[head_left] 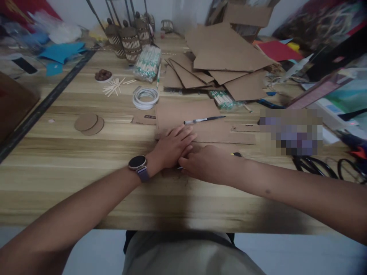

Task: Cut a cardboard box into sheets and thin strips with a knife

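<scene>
My left hand (pixel 173 147), with a watch on its wrist, lies flat with fingers stretched out on a brown cardboard sheet (pixel 200 118) on the wooden table (pixel 71 164). My right hand (pixel 208 164) sits just right of it, fingers curled down against the cardboard; a yellow-and-black tool end (pixel 236 154) shows behind the wrist, and a thin tip pokes out by the fingers. A pen (pixel 204 120) lies on the cardboard beyond both hands.
Rolls of white tape (pixel 145 97), two cardboard discs (pixel 88 124), loose wooden sticks (pixel 114 87) and a bag of sticks (pixel 147 63) lie left of centre. Stacked cardboard sheets (pixel 223 57) fill the back. Scissors (pixel 327 168) rest at right.
</scene>
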The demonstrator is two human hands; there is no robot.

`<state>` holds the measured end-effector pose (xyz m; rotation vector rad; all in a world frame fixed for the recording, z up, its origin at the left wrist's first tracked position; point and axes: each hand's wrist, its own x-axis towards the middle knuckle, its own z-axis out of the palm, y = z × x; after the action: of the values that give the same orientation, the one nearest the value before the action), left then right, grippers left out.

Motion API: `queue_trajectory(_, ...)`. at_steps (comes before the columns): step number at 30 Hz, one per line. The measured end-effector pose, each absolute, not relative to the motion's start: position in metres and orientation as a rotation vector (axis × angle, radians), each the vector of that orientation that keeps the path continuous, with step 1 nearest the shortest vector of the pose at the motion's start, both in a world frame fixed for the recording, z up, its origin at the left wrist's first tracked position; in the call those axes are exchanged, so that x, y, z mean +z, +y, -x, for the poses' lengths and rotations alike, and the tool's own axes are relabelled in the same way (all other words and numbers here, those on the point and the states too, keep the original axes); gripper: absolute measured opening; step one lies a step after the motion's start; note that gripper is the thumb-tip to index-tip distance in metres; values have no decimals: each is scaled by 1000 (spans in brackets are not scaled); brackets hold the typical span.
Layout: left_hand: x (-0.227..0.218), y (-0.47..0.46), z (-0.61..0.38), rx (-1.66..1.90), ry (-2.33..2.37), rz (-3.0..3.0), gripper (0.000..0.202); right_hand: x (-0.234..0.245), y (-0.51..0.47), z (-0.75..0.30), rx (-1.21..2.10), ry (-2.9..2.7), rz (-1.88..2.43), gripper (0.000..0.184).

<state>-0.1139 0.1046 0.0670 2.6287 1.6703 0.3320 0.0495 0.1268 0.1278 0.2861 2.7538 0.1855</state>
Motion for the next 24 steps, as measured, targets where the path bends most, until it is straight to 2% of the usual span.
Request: queue_trajectory(24,63,106,114,381,1675,-2658,43,134,123,-48,198,2711,-297,33)
